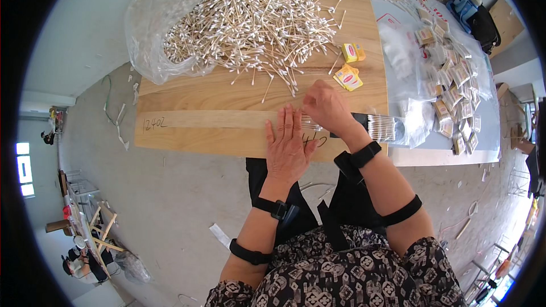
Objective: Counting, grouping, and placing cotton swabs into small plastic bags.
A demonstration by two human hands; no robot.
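My left hand (287, 145) lies flat near the table's front edge, its fingers stretched out and pressing on the right end of a pale strip (222, 119) that runs along the tabletop. Just to its right, my right hand (328, 105) is closed with bent fingers; whatever is in them is hidden. Under and between the hands, a few cotton swabs (310, 123) lie side by side, partly covered. Beyond my right wrist a neat row of cotton swabs (381, 128) sits next to a black piece (359, 119), with clear plastic (406, 131) at its right end.
A big heap of loose cotton swabs (256, 20) spills from a clear plastic bag (148, 34) at the back. Small yellow cards (348, 78) and a yellow packet (352, 52) lie right of it. Many small packed boxes (455, 88) cover the grey side table (483, 142).
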